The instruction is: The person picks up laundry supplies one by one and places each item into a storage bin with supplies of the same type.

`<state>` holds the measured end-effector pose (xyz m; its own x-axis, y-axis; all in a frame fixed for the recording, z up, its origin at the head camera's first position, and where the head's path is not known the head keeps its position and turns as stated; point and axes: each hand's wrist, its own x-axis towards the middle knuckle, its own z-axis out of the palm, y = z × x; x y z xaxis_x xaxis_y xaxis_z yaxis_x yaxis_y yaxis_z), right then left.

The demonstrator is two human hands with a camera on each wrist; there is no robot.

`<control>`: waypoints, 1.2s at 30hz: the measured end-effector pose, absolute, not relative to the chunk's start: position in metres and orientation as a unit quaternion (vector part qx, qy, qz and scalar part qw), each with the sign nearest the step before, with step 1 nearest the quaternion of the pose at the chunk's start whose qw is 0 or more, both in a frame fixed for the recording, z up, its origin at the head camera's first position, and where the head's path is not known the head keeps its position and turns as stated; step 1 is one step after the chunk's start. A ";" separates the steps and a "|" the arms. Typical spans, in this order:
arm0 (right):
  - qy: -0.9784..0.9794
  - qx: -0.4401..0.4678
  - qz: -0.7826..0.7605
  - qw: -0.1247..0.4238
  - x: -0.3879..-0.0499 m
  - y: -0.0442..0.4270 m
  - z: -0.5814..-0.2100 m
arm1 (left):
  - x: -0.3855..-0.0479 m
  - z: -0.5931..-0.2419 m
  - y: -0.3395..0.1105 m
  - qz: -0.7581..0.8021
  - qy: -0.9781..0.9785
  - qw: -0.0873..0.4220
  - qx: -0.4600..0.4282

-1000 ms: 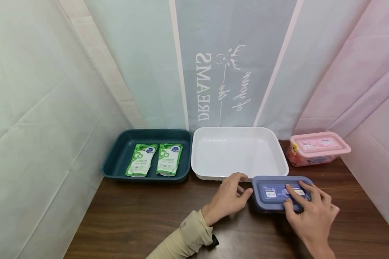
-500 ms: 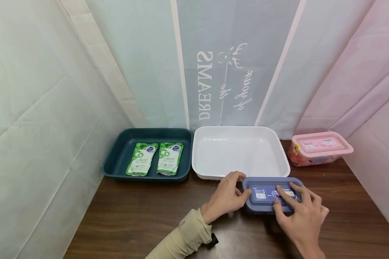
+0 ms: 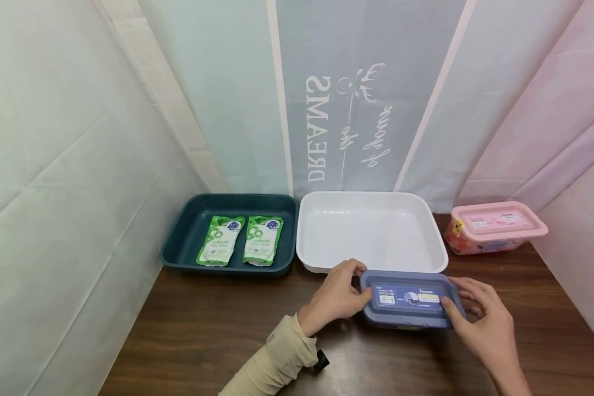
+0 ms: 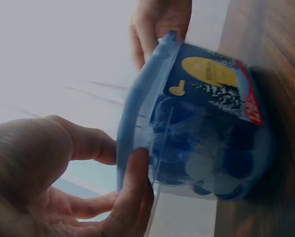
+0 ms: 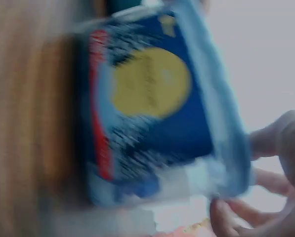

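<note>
A box with a blue-grey lid sits in front of the white tray. At its left end the left hand pinches the lid's rim between thumb and fingers. The right hand holds the opposite end, thumb on the lid and fingers at the far corner. Through the clear side of the box, the left wrist view shows dark blue and pale round pieces. In the right wrist view a yellow oval marks the box's blue label, blurred.
Two green-and-white pouches lie in the dark green tray at the left. A pink-lidded box stands at the right, near the curtain wall. The wooden table spreads in front.
The blue-lidded box has moved left, up to the left hand, which now grips its end. The right hand has shifted from the lid's top to the right end.
</note>
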<state>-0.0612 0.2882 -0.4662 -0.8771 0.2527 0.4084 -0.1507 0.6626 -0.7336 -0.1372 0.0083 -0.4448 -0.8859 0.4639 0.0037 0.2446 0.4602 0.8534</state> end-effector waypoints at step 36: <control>-0.667 0.014 0.736 -0.113 -0.080 0.301 -0.451 | -0.142 -0.404 -0.047 0.513 0.803 0.261 0.155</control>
<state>-0.0803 0.3007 -0.4514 -0.9743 -0.1841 -0.1299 0.1473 -0.0841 -0.9855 -0.1416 -0.0467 -0.4036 -0.8161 0.5161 -0.2602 -0.0192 0.4257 0.9047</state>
